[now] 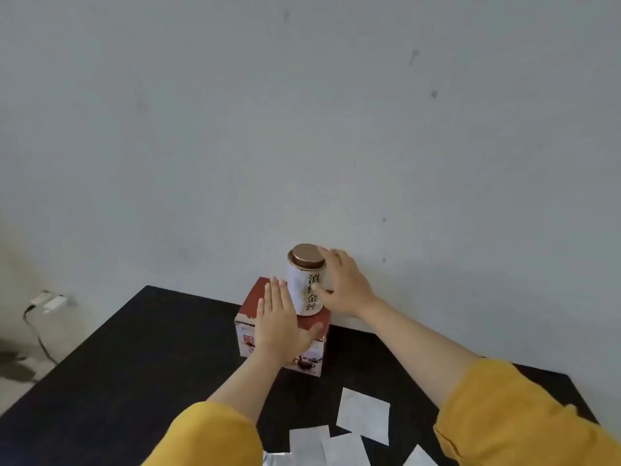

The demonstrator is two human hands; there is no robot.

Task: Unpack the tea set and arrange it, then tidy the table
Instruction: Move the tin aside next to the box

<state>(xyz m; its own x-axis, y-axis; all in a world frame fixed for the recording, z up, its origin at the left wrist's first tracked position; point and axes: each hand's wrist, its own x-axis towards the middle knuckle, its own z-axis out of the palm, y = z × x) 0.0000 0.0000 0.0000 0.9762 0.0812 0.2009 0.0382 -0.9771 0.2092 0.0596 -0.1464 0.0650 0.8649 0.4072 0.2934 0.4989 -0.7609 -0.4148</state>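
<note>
A white tea tin [304, 290] with a bronze lid and black characters stands upright on a red-topped cardboard box [255, 297] at the far side of the black table [134, 364]. My right hand [342, 287] wraps the tin's right side, thumb across its front. My left hand [280, 321] is flat with fingers straight, held over the box's top just left of the tin, holding nothing. The box's front face with its printed pictures is partly hidden by my left hand.
Several white paper sheets [363, 415] lie on the near part of the table, with a silvery piece [275, 459] at the bottom edge. A grey wall rises right behind the box. A power strip and cable [47, 302] lie on the floor at left.
</note>
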